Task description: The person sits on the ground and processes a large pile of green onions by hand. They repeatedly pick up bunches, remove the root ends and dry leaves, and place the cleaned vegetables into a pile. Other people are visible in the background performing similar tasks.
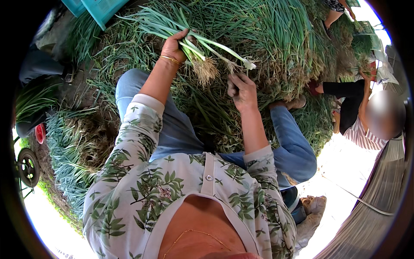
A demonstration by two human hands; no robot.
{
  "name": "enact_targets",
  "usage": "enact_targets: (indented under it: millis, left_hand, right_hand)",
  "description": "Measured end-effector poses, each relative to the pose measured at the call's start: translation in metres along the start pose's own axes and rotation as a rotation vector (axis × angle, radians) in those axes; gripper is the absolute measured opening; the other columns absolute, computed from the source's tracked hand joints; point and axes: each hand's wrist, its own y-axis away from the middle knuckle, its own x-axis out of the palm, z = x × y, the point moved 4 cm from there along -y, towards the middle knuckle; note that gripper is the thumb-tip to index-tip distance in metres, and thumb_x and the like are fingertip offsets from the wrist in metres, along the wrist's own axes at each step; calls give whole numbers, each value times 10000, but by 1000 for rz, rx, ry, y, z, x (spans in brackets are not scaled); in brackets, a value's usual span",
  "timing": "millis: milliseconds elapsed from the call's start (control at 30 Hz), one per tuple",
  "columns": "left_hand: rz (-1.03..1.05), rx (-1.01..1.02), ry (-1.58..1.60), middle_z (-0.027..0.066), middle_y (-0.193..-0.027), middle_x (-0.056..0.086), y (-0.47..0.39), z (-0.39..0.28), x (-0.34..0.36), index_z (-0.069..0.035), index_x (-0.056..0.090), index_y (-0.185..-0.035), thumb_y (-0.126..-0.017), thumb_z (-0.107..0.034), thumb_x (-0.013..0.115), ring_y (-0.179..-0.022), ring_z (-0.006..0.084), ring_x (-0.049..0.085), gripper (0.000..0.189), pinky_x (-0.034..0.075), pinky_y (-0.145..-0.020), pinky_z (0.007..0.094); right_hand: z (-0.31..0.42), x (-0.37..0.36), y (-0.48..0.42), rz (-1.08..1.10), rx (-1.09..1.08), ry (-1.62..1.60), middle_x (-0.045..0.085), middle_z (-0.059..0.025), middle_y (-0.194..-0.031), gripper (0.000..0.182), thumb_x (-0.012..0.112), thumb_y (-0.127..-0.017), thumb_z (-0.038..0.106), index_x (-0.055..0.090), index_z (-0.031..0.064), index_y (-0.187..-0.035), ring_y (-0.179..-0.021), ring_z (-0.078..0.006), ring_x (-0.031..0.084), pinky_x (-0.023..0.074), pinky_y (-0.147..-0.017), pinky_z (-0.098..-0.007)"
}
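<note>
My left hand [177, 47], with a gold bangle at the wrist, grips a bunch of green onions [161, 24] by the lower stalks. Their leaves point to the upper left, and a tangle of pale roots [205, 69] hangs at the other end. Two stalks stick out to the right from the bunch; the outer one ends in a white bulb [249, 64]. At the roots of the inner stalk is my right hand [241, 89], fingers bent and thumb near the fingertips. Whether it pinches those roots cannot be made out.
Green onions [278, 29] lie heaped ahead, with another pile [69, 162] at the left. A turquoise crate [103, 11] stands at the upper left. Loose leaves cover the ground between my knees. Another person [352, 97] sits at the right; parts of others show at the edges.
</note>
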Motion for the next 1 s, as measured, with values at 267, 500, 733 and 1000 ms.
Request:
enact_targets:
  millis: [267, 500, 733, 1000]
  left_hand:
    - [-76, 55, -24, 110, -797, 542, -3, -1, 1, 23, 470, -949, -849, -75, 507, -568, 176, 489, 145, 477, -572, 320]
    - [-82, 23, -63, 129, -873, 573, -4, 4, -1, 28, 466, -1000, -858, -72, 486, -561, 154, 500, 175, 473, -551, 300]
    - [-158, 137, -203, 98, -743, 576, 0, -18, -10, 45, 543, -925, -844, -81, 517, -552, 162, 509, 152, 472, -520, 287]
    - [-33, 17, -480, 45, -719, 622, 31, 3, 24, -1, 608, -893, -788, -176, 633, -497, 95, 513, 206, 462, -473, 238]
  right_hand:
    - [40, -76, 42, -368, -599, 596, 602, -72, -784, 212, 625, -805, 109, 589, -43, -949, -672, -109, 542, 444, -578, -234]
    - [57, -4, 25, -252, -495, 1177, 536, -80, -625, 251, 631, -798, 261, 616, 29, -891, -567, -163, 486, 383, -538, -313]
    - [36, -47, 66, -44, -138, 1607, 576, -148, -876, 315, 616, -800, 266, 563, 34, -1006, -782, -228, 547, 414, -645, -338]
    - [13, 14, 21, 215, -394, 1117, 483, -191, -1170, 573, 568, -829, 252, 321, 37, -1299, -1044, -298, 507, 433, -818, -357]
